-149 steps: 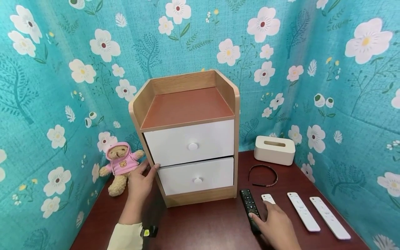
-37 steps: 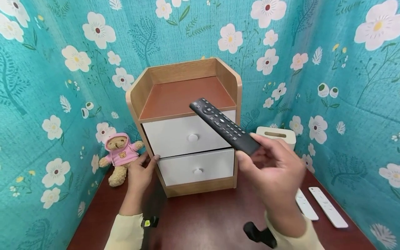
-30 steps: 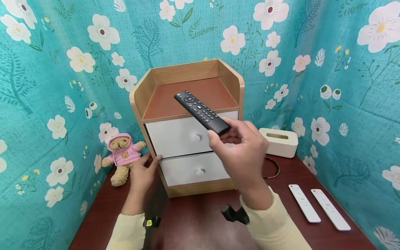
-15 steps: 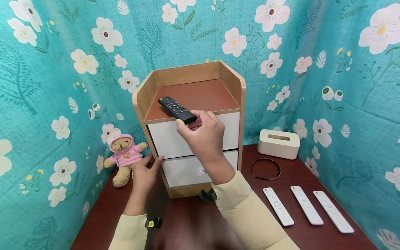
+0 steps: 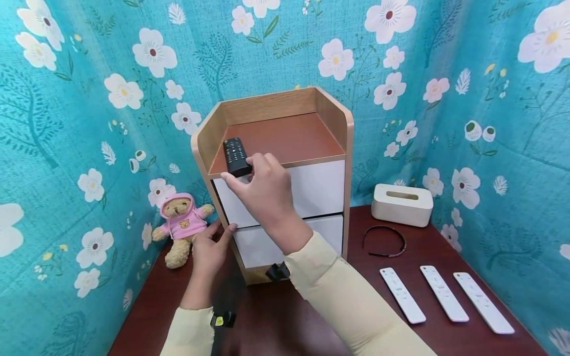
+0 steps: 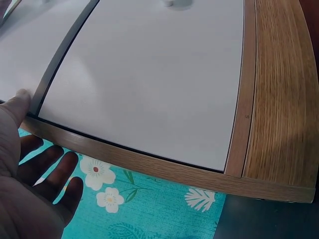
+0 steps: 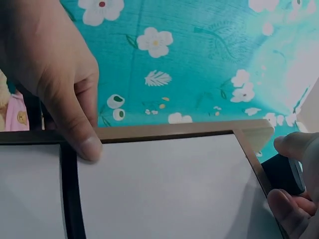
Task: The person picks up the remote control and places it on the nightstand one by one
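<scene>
My right hand (image 5: pixel 267 190) pinches the lower end of a black remote control (image 5: pixel 234 153) between thumb and fingers. The remote overlaps the front left of the brown top shelf (image 5: pixel 287 136) of a small wooden two-drawer cabinet (image 5: pixel 348 188). In the right wrist view, only the dark end of the remote (image 7: pixel 285 173) shows beside the cabinet's edge. My left hand (image 5: pixel 209 252) holds the cabinet's left side, its thumb on the front by the gap between the white drawers and its fingers along the side panel. Both drawers are closed; my right arm hides their knobs in the head view.
A teddy bear (image 5: pixel 183 225) in a pink hoodie sits left of the cabinet. To the right on the dark red table (image 5: pixel 356 306) lie a headband (image 5: pixel 404 242), a cream tissue box (image 5: pixel 402 210) and three white remotes (image 5: pixel 444 293). Floral teal curtain (image 5: pixel 392 49) surrounds the table.
My right hand picked up the black remote from the table beside the white ones and carried it up and left to the cabinet's top. The remote has turned more upright. My left hand stayed put.
</scene>
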`<control>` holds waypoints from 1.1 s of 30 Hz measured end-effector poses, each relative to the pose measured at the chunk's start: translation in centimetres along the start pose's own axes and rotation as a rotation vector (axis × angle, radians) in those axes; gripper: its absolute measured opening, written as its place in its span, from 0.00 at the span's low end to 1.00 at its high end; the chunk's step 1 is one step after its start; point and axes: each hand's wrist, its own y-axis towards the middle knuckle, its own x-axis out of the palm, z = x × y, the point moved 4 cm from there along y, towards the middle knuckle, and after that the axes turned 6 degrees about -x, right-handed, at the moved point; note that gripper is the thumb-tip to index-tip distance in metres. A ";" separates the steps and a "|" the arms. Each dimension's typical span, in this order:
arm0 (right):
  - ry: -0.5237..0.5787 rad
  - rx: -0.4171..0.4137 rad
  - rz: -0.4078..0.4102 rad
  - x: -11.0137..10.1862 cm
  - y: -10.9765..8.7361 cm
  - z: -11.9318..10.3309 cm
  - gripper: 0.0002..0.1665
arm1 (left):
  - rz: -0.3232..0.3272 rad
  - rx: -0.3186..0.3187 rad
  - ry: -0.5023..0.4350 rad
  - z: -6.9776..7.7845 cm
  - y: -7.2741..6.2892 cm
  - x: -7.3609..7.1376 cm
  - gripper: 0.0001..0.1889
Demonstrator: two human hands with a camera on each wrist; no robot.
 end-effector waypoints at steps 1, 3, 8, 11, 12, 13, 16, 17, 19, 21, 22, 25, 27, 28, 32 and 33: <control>-0.005 -0.003 -0.012 0.1 0.1 -0.2 0.32 | -0.001 0.000 -0.002 0.0 0.0 0.0 0.24; -0.011 -0.008 -0.037 0.4 0.4 -0.5 0.33 | -0.003 0.002 -0.001 0.1 0.0 0.1 0.23; -0.045 -0.006 -0.089 0.7 1.1 -1.1 0.36 | 0.002 0.017 0.000 0.1 0.0 0.1 0.22; -0.075 0.003 -0.107 0.7 1.2 -1.3 0.37 | 0.003 0.017 0.005 0.1 0.0 0.1 0.22; -0.086 0.004 -0.111 0.8 1.3 -1.4 0.37 | 0.005 0.017 0.009 0.1 0.0 0.1 0.22; -0.096 0.003 -0.113 0.8 1.3 -1.4 0.37 | 0.005 0.015 0.012 0.1 0.0 0.0 0.21; -0.113 -0.005 -0.112 0.8 1.3 -1.5 0.37 | 0.008 0.018 0.014 0.2 0.0 0.0 0.21; -0.117 -0.008 -0.111 0.9 1.3 -1.5 0.37 | 0.008 0.019 0.015 0.2 0.0 -0.1 0.21; -0.123 -0.014 -0.110 0.9 1.3 -1.4 0.37 | 0.009 0.023 0.015 0.2 0.0 -0.1 0.21; -0.129 -0.016 -0.111 1.0 1.2 -1.4 0.37 | 0.009 0.026 0.013 0.2 0.0 -0.1 0.21; -0.133 -0.016 -0.113 1.0 1.2 -1.4 0.37 | 0.009 0.027 0.012 0.2 0.0 -0.1 0.21; -0.144 -0.013 -0.116 1.0 1.0 -1.3 0.37 | 0.007 0.026 0.011 0.0 0.0 0.0 0.21; -0.147 -0.011 -0.117 1.0 0.9 -1.3 0.38 | 0.003 0.026 0.007 0.0 0.0 0.0 0.21; -0.145 -0.008 -0.117 0.9 0.9 -1.3 0.38 | 0.002 0.026 0.007 0.0 0.0 0.0 0.21; -0.121 -0.002 -0.123 0.8 1.0 -1.4 0.39 | 0.006 0.032 0.002 0.0 0.0 0.0 0.22; -0.108 0.003 -0.125 0.8 0.9 -1.4 0.39 | 0.008 0.033 -0.001 0.0 0.0 0.0 0.21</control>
